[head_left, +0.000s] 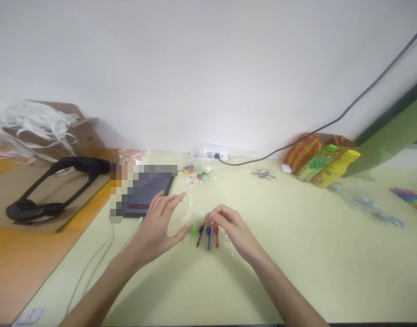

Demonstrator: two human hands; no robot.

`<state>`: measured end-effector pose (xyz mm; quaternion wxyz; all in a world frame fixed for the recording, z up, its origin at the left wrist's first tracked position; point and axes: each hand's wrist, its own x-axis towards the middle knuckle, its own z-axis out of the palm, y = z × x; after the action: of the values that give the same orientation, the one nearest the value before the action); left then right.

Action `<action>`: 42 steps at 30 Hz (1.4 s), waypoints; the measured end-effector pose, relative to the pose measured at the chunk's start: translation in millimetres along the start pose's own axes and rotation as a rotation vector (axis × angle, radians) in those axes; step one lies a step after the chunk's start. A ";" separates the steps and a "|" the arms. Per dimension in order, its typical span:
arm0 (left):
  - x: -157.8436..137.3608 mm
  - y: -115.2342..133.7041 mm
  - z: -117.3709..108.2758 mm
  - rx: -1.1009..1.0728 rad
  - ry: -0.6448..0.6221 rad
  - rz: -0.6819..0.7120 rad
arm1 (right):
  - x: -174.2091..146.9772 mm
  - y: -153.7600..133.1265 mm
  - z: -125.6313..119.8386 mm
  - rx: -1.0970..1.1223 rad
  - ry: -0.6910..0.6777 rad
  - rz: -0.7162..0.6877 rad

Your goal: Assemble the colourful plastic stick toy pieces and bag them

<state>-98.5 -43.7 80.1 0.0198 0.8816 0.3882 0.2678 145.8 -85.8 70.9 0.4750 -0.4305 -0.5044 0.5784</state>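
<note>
My left hand point(160, 222) is spread beside a clear plastic bag point(191, 206), its thumb and fingertips wide apart near the film. On the bag's other side, my right hand point(230, 227) has its thumb and fingers pinched together at the bag's lower right edge. The bag is see-through and its outline is faint. Below it lies a row of small plastic sticks with hooked or ringed tops: a green one point(192, 236), a black one point(201, 235), a blue one point(209, 239), a red one point(216, 238) and a white one point(232, 247). A yellow one is mostly hidden by my left thumb.
Bagged colourful small parts point(199, 176) and another such bag point(263, 174) lie farther back. A tablet point(147, 193) is at left, beyond it a black headset-like frame point(58, 181). A power strip point(208, 152) meets the wall. Green and yellow bottles point(338, 168) lie at right.
</note>
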 end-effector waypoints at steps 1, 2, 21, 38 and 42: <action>-9.5 -5.6 -4.3 0.009 -0.004 -0.050 | 3.0 -0.7 -1.5 -0.112 0.001 -0.004; -20.3 -10.7 -8.3 0.008 -0.034 -0.121 | 6.0 -0.6 -2.2 -0.241 0.007 -0.030; -110.2 -11.8 21.0 0.175 -0.222 -0.064 | 9.8 59.6 -5.5 -1.405 -0.371 -0.531; 9.9 25.1 81.2 -0.087 -0.297 0.252 | -27.3 66.9 -150.5 -1.325 0.276 -0.426; 33.0 11.7 82.3 -0.114 -0.235 0.166 | -47.7 67.9 -139.8 -1.213 0.519 -0.264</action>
<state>-32.2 -14.7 27.6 0.0928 0.9333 0.2934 0.1849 283.1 -111.1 -12.5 0.3215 -0.6810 -0.6578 0.0074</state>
